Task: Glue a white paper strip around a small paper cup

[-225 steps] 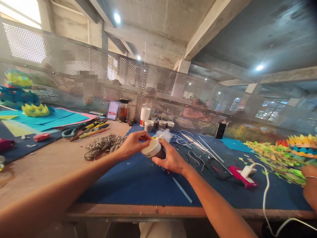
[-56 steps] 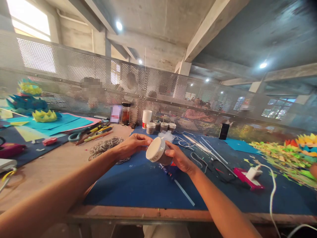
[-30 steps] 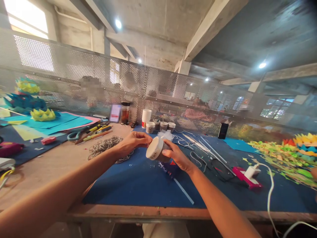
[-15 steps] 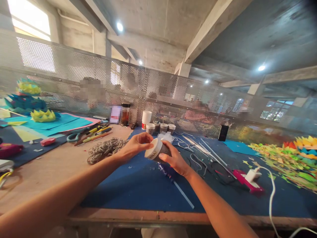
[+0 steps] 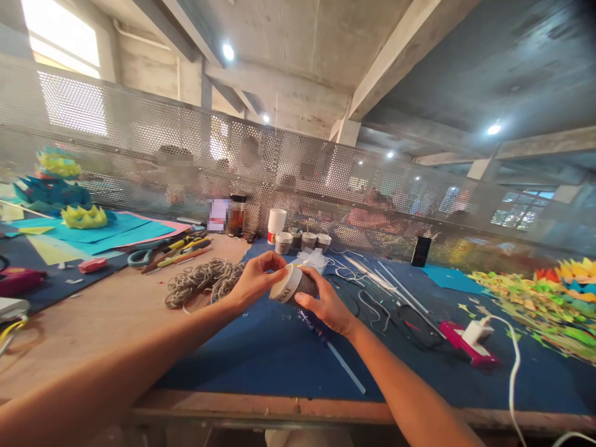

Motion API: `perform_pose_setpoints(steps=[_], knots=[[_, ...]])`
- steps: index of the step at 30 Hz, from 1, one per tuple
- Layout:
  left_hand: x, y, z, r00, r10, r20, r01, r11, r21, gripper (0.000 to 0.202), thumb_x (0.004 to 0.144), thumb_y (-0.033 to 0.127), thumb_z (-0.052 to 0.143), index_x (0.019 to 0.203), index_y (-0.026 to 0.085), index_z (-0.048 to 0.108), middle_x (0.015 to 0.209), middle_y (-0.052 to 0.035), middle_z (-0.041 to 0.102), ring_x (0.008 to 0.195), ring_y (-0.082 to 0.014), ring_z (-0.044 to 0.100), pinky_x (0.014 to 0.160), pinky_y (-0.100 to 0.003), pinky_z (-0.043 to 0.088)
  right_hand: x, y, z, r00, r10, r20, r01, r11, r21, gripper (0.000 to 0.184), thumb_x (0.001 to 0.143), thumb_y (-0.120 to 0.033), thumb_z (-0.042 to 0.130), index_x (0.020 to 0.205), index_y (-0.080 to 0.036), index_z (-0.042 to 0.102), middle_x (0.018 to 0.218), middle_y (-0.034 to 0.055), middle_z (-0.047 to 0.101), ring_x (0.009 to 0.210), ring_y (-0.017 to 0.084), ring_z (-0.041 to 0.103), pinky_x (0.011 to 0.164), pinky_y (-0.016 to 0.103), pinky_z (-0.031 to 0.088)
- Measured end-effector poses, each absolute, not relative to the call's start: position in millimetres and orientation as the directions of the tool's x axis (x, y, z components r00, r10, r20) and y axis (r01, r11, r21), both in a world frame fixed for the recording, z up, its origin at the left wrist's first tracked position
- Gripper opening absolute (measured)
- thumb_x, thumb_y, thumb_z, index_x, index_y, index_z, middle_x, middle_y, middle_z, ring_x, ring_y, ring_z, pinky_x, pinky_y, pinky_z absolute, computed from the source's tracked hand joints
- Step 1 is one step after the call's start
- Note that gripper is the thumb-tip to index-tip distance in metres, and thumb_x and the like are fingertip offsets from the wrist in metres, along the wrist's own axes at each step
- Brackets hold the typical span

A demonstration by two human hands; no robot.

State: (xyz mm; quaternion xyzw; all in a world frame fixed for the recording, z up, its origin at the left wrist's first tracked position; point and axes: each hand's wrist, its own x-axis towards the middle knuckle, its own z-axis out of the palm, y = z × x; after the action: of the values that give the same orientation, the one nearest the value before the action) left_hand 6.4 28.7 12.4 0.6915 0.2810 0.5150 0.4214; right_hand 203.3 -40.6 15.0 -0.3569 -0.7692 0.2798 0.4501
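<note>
Above the blue mat [image 5: 223, 363] I hold a small paper cup [image 5: 283, 289] tilted on its side, its lettered white end toward the left and a grey-brown wrapped body behind. My right hand [image 5: 333, 303] is closed around the body, thumb in front. My left hand [image 5: 261, 279] pinches at the white end with thumb and curled fingers; the fingertips are partly hidden. Below the cup lies a glue gun [image 5: 311, 324], dark and mostly hidden, with a clear glue stick [image 5: 347, 366] beside it. A tangled heap of grey cord [image 5: 202, 284] sits left of my hands.
Several similar cups [image 5: 308, 241] stand behind, near a white cup stack [image 5: 276, 222] and a jar [image 5: 236, 214]. Scissors [image 5: 142, 254] and pliers lie left. A pink power strip [image 5: 468, 344], white cable [image 5: 514, 366] and paper scraps [image 5: 531, 304] occupy the right. A perforated screen [image 5: 298, 167] closes the back.
The cup has shifted slightly left and turned a little, so more of its lettering and wrapped side shows. Both hands still hold it. The view has moved slightly.
</note>
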Motion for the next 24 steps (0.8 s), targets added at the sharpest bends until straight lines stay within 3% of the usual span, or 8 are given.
perform_pose_setpoints(steps=[12,20,24], knots=[[7,29,2,0.264,0.804,0.533,0.001,-0.552,0.834,0.014,0.082,0.030,0.067,0.085,0.017,0.064,0.082,-0.0019,0.067,0.076,-0.0162,0.060,0.069,-0.027,0.048,199,-41,14,-0.341,0.798,0.497,0.318,0.595,-0.738,0.047,0.086,-0.032,0.065,0.132,-0.021,0.058,0.126,0.0089,0.063,0.115,0.027,0.059,0.103,0.042,0.045],[6,18,13,0.292,0.819,0.495,0.004,-0.518,0.855,0.025,0.081,0.038,0.071,0.090,0.016,0.067,0.085,-0.0034,0.068,0.074,-0.0172,0.061,0.066,-0.027,0.047,203,-37,11,-0.306,0.819,0.485,0.269,0.563,-0.782,0.047,0.088,-0.034,0.066,0.131,-0.020,0.058,0.128,0.0076,0.062,0.118,0.027,0.057,0.104,0.041,0.042],[3,16,18,0.291,0.818,0.496,-0.059,-0.502,0.863,0.022,0.081,0.037,0.071,0.086,0.016,0.069,0.083,-0.0020,0.068,0.079,-0.0169,0.061,0.073,-0.026,0.047,205,-37,10,-0.299,0.836,0.461,0.227,0.531,-0.816,0.047,0.087,-0.035,0.066,0.131,-0.021,0.059,0.128,0.0072,0.062,0.116,0.027,0.057,0.102,0.040,0.043]])
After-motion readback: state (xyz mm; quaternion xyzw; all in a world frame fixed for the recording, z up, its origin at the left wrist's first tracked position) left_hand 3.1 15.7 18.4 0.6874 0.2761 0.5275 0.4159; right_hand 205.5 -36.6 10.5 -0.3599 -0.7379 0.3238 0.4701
